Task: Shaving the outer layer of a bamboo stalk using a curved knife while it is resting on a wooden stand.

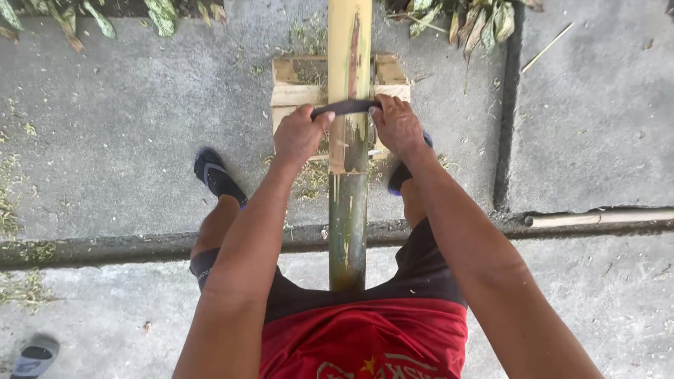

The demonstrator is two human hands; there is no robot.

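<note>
Grey concrete ground [126, 119] fills the view, strewn with green shavings and bordered at the top by leafy plants [463, 21], with a dark joint running across it below the middle. A long bamboo pole [349, 210] runs from between the person's legs straight away to the top edge; its near part is green, its far part stripped to pale yellow. It rests on a low wooden block frame [295, 91] lying on the concrete. Across the pole, just where green meets yellow, lies a dark curved blade [347, 107]. The left hand [298, 135] grips the blade's left end, fingers curled tight around it; the right hand [398, 125] grips the right end the same way, fingers closed over it. Both arms are stretched forward, one on each side of the pole. The person wears a red shirt, dark shorts and dark sandals [217, 175], feet planted either side of the pole. A thin pale stick [597, 217] lies along the joint at the right, and another sandal [35, 356] sits at the lower left corner.
</note>
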